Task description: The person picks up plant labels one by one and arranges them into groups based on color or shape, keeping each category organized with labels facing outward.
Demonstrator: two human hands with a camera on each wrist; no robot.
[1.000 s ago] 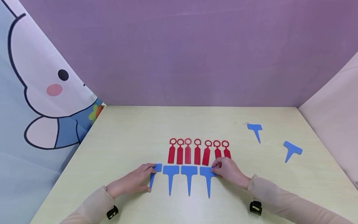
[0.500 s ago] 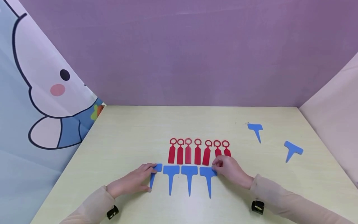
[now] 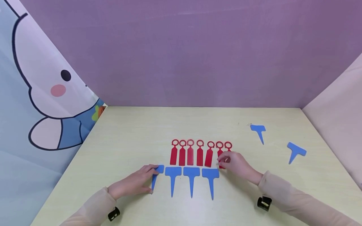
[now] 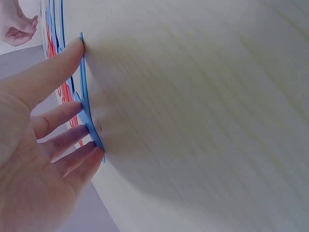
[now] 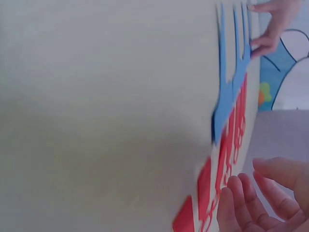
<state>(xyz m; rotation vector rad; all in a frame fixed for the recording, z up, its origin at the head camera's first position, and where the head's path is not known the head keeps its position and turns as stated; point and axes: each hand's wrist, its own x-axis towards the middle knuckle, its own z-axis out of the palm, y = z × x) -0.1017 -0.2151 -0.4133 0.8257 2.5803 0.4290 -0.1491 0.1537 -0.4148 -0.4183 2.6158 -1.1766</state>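
Observation:
Blue T-shaped plant labels lie in a row near the front of the table. My left hand point(image 3: 135, 182) rests on the leftmost label point(image 3: 160, 169), partly covering it. In the left wrist view its thumb touches the pointed tip and its fingers touch the wide head point(image 4: 91, 126). My right hand point(image 3: 238, 166) holds nothing, its fingers loosely bent above the right end of a row of red ring-topped tags point(image 3: 199, 157). It partly hides the last red tags. Just left of and below it lies the row's rightmost blue label point(image 3: 210, 173).
Two loose blue labels, one farther back point(image 3: 258, 128) and one nearer the right edge point(image 3: 296, 151), lie on the pale wooden table point(image 3: 127, 138). A purple panel point(image 3: 198, 56) stands behind, and a cartoon-printed cloth point(image 3: 45, 125) hangs at the left.
My right hand has let go of the rightmost blue label in the row and moved up and slightly right over the red tags. My left hand has stayed in place.

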